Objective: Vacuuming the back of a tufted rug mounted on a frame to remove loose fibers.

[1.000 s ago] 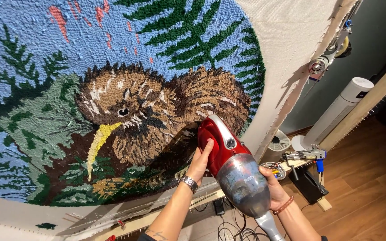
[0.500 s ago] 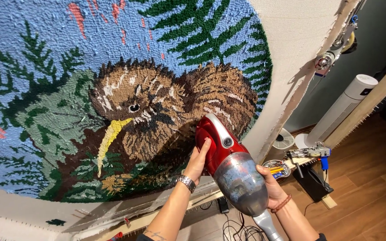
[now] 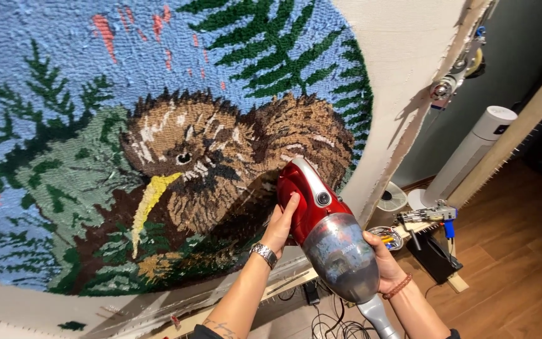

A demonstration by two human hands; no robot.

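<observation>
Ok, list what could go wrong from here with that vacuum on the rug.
The red handheld vacuum presses its nose into the tufted bird rug, so it might snag or pull yarn loops. The left hand lies flat on the body and the right hand cups the dust cup, so the grip could slip. Cables on the floor below could trip feet.

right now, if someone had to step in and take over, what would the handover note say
Left hand: open, palm flat against the side of the red handheld vacuum, steadying it.
Right hand: wrapped around the vacuum's grey dust canister from the right.
Vacuum: nose pressed on the tufted rug hanging on its frame, at the brown bird's lower right body.
Done or left: which areas are already vacuumed cannot be told from the pile.
Nearby: white fan and tools on the wooden floor to the right.
</observation>
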